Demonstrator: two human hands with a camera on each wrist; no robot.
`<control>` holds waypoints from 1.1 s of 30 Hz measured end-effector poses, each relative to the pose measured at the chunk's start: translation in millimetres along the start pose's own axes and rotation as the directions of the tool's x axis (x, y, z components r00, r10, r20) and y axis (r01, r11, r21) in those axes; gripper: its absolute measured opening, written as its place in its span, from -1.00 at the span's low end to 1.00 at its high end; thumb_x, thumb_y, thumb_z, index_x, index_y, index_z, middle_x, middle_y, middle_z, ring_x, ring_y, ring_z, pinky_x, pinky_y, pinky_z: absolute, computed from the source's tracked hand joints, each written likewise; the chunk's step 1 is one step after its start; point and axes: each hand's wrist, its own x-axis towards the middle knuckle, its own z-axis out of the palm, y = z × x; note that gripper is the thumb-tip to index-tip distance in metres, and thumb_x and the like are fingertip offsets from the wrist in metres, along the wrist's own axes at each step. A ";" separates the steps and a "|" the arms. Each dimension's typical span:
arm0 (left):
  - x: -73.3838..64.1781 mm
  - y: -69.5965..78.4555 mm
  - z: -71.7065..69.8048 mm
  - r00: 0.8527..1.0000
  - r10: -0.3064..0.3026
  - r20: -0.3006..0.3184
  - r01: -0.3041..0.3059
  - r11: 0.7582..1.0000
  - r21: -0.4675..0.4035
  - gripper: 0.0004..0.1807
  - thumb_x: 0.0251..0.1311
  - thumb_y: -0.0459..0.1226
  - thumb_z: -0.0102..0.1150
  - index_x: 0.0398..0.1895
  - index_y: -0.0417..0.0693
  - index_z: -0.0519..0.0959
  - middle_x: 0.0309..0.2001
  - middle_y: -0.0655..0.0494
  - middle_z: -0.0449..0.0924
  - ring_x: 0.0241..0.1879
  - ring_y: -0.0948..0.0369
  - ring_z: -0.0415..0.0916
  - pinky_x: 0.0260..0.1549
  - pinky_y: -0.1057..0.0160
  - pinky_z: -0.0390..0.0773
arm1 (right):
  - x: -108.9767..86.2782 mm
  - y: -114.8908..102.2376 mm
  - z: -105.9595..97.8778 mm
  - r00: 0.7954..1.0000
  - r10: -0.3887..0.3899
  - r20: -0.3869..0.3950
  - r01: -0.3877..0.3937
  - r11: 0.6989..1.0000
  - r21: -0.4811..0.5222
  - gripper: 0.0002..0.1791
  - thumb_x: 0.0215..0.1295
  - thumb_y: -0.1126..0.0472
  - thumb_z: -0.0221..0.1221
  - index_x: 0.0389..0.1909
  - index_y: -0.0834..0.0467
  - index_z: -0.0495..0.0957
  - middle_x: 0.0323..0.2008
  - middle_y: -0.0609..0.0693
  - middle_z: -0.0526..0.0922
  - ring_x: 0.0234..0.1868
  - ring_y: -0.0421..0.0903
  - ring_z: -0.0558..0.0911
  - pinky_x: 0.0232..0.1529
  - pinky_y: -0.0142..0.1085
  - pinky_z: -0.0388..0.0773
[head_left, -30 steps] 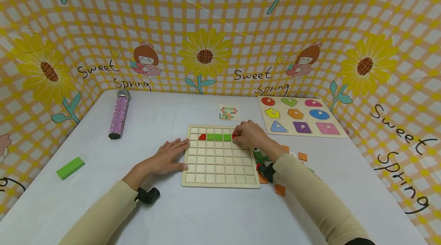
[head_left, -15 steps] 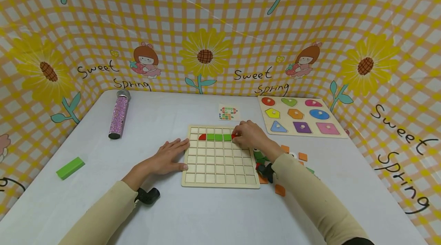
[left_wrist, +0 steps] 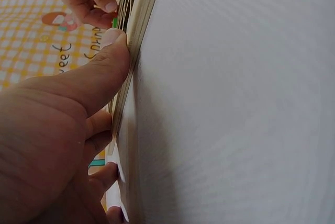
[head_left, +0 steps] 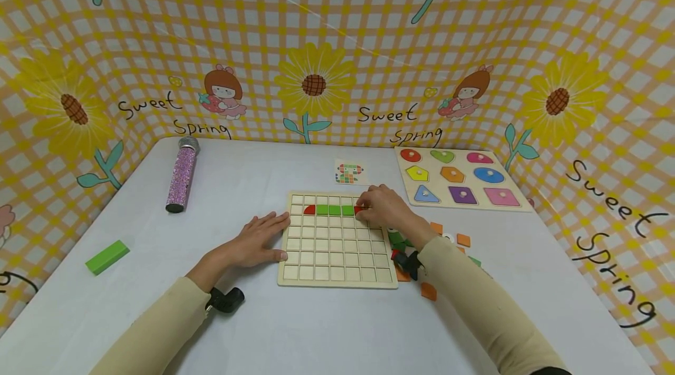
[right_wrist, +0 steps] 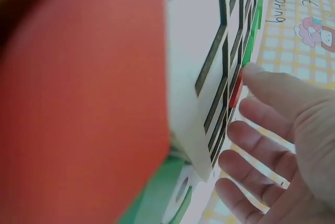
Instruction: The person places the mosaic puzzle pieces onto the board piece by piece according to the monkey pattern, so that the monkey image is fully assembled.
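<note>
A wooden grid board (head_left: 337, 258) lies in front of me in the head view. My left hand (head_left: 257, 240) rests along its left edge, fingers spread and the thumb (left_wrist: 107, 51) on the rim. Near the board's top right, my right hand (head_left: 387, 210) pinches a red tile (head_left: 358, 210) between thumb and forefinger, down at a cell. That red tile (right_wrist: 236, 89) stands at the end of a row, beside three green tiles (head_left: 334, 210). A red tile with a rounded corner (head_left: 310, 210) ends the row on the left. My right fingers cover part of the pinched tile.
Loose orange tiles (head_left: 463, 240) and green ones lie right of the board, partly under my right forearm. Behind are a small pattern card (head_left: 350, 172) and a shape puzzle (head_left: 464, 179). A glittery microphone (head_left: 181, 179) and green block (head_left: 108, 256) lie left.
The red tile at my right fingertips has shifted slightly left, closer to the green tile beside it. My left hand keeps its place on the board's edge.
</note>
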 end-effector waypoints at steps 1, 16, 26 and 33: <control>-0.1 -0.1 -0.1 1.000 0.000 0.000 0.000 1.000 -0.002 -0.15 0.19 -0.02 0.18 0.45 -0.16 0.07 0.50 -0.04 -0.03 0.49 -0.13 -0.19 0.39 -0.29 -0.25 | -1.1 0.2 -1.6 1.000 -0.002 -0.003 0.002 1.000 0.010 -0.66 0.16 -0.01 0.28 -0.10 0.08 0.66 -0.23 0.00 0.59 -0.19 -0.02 0.45 -0.16 -0.15 0.41; -0.7 1.6 -1.3 1.000 -0.012 0.002 0.012 1.000 0.002 -0.14 0.19 -0.02 0.19 0.46 -0.15 0.06 0.50 -0.04 -0.04 0.50 -0.13 -0.20 0.39 -0.29 -0.24 | -31.2 25.7 -28.2 0.993 -0.019 -0.113 0.031 0.994 0.107 -0.64 0.19 0.08 0.26 -0.04 0.18 0.62 -0.18 0.10 0.60 -0.10 0.07 0.47 -0.11 -0.07 0.46; 0.4 0.8 -0.9 1.000 -0.010 0.002 0.010 1.000 0.001 -0.14 0.20 -0.02 0.18 0.46 -0.16 0.05 0.51 -0.04 -0.05 0.50 -0.13 -0.20 0.39 -0.28 -0.25 | -54.3 42.8 -27.4 0.994 -0.013 -0.112 0.022 0.997 0.075 -0.67 0.17 0.11 0.28 -0.07 0.16 0.64 -0.19 0.08 0.60 -0.10 0.04 0.45 -0.10 -0.10 0.46; 0.4 1.3 -0.6 1.000 -0.009 0.006 0.009 1.000 -0.003 -0.14 0.19 -0.03 0.18 0.46 -0.16 0.06 0.51 -0.04 -0.05 0.50 -0.13 -0.20 0.39 -0.28 -0.26 | -68.2 55.4 -24.7 0.998 0.010 -0.054 -0.008 0.999 0.048 -0.69 0.14 0.14 0.30 -0.08 0.11 0.67 -0.15 0.09 0.60 -0.06 0.05 0.39 -0.03 -0.03 0.43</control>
